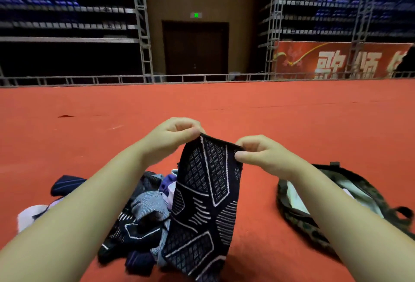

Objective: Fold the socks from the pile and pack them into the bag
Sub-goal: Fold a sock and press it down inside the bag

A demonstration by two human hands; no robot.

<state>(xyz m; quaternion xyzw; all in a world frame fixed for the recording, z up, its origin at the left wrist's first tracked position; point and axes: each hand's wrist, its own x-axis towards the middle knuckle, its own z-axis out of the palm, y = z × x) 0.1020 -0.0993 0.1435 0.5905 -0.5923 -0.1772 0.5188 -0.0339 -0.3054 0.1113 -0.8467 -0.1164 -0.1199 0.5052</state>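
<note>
Nearest the person, a heap of mixed dark, grey and lilac knitted socks point(143, 221) lies on the red carpeted floor point(224, 106), with a navy striped sock point(65, 185) at its left edge. Above the heap hangs a black knitted sock with white geometric line pattern point(206, 198), held up by its top edge. Left hand point(175, 135) pinches the left corner of that edge between thumb and curled fingers; right hand point(258, 153) pinches the right corner likewise. To the right, partly behind the right forearm, a dark camouflage fabric bag point(298, 219) lies open on the floor, pale lining showing. Further off: metal railing point(179, 77), red banner point(336, 61), dark double door point(195, 48).
</note>
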